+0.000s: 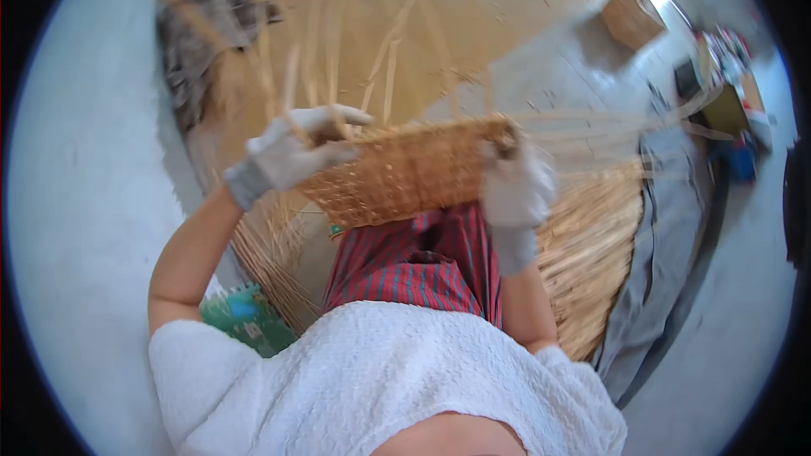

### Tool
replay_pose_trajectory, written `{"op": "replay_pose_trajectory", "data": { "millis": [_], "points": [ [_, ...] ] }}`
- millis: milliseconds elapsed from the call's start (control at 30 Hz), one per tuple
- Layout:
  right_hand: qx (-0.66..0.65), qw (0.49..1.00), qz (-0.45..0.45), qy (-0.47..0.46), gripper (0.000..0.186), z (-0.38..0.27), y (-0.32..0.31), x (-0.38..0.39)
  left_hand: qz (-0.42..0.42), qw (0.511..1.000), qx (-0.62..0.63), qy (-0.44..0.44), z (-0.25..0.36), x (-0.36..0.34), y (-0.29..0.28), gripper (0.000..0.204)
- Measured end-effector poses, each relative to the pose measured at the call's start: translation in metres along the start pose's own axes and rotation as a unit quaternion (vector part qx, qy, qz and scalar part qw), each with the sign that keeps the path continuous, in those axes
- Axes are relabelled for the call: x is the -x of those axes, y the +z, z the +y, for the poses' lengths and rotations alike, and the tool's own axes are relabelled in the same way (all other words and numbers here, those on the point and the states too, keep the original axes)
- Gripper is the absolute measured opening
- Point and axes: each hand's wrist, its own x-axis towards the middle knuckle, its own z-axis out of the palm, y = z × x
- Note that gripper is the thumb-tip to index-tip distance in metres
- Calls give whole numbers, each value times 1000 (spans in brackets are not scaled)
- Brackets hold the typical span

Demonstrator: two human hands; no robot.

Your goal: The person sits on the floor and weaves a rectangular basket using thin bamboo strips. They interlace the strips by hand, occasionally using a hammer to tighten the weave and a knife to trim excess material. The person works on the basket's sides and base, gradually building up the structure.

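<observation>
A partly woven wicker basket, tan and closely plaited, is held up in front of my lap. Long loose strips stick up and out from its upper edge, blurred by motion. My left hand, in a white glove with a grey cuff, grips the basket's upper left corner, thumb on the near side and fingers over the edge. At the right end, my right hand, gloved the same way, is closed on the side near the top corner; its fingertips are blurred.
To the right lies a pile of straw-coloured strips beside a grey cloth. Thin canes and a green patterned packet are at my left. Dark cloth lies against the left wall. A cardboard box stands farther off.
</observation>
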Motion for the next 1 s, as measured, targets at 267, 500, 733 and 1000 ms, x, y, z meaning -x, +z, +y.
{"op": "replay_pose_trajectory", "data": {
  "millis": [267,500,733,1000],
  "points": [
    [-621,674,-159,366,35,-17,-9,-22,26,989,-125,80,-2,10,-6,44],
    [-564,703,-227,367,38,-23,-25,-26,35,978,-166,124,-1,16,-2,47],
    [-648,596,-319,352,38,1,-16,-32,46,987,-109,110,10,27,2,49],
    [-621,640,-175,417,27,-8,10,31,90,957,-226,155,4,32,2,42]
  ]
}}
